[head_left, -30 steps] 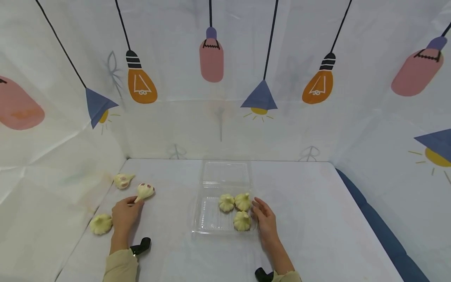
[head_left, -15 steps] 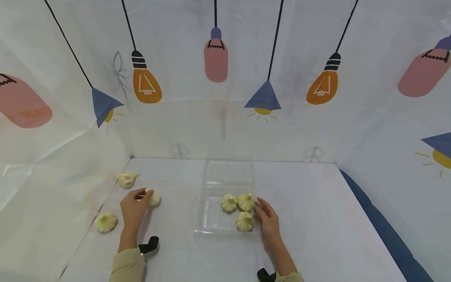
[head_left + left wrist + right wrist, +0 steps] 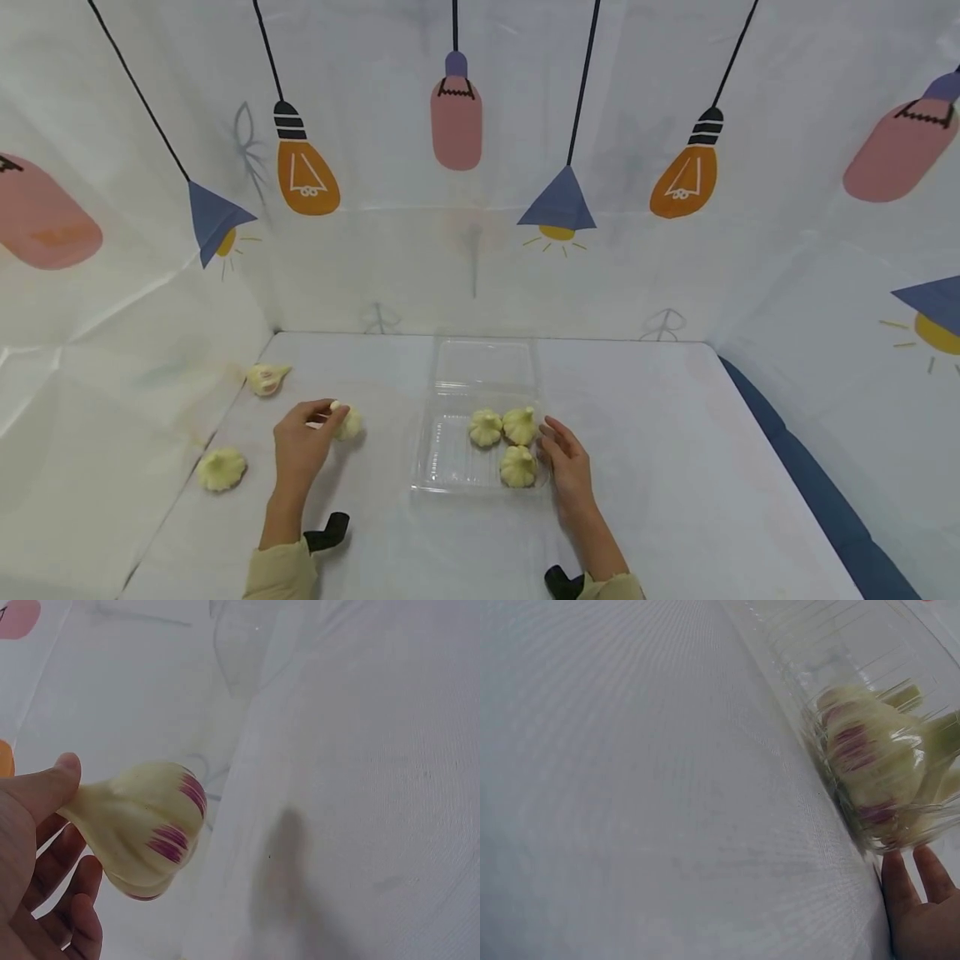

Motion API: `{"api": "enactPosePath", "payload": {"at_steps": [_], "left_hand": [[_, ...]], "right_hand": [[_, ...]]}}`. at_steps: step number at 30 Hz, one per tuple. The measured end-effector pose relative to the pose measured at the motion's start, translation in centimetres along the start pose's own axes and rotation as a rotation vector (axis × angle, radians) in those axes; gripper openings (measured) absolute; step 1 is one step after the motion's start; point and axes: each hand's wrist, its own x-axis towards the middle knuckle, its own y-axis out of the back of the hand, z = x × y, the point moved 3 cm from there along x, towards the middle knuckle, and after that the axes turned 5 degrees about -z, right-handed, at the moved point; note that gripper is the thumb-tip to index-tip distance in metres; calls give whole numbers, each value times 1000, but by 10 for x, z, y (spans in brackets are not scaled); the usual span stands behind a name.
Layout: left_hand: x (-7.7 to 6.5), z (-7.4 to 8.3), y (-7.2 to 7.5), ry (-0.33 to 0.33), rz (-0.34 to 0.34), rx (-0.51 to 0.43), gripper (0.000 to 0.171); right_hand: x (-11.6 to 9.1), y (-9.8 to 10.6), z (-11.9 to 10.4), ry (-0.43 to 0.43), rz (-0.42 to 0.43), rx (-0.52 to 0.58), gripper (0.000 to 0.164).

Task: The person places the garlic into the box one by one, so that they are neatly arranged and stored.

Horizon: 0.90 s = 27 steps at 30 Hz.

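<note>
My left hand pinches a garlic bulb by its stem, thumb on one side and fingers on the other. This bulb is cream with purple streaks and is held above the table left of the middle. A clear plastic box lies with its lid folded back, and three garlic bulbs sit in its right half, one of them the front bulb. My right hand rests at the box's right side with its fingers loosely extended; in the right wrist view, its fingertips are right at the clear wall.
Two more garlic bulbs lie along the table's left edge: a streaked bulb at the back and a pale bulb nearer the front. A white curtain printed with lamps surrounds the white table. Something dark blue shows beyond the right edge.
My left hand has lifted the garlic bulb from the left part of the table and carried it rightward, toward the box. The right hand stays beside the box.
</note>
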Motion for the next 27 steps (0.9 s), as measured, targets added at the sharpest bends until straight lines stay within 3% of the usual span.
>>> {"api": "enactPosePath", "payload": {"at_steps": [16,27], "left_hand": [[-19,38,-4,-105,-79,17,20],[-25,67,-14,-170,-142,-39,19]], "right_hand": [[0,0,-1,2,5,-28,42],[1,0,0,6,16,-34,41]]}}
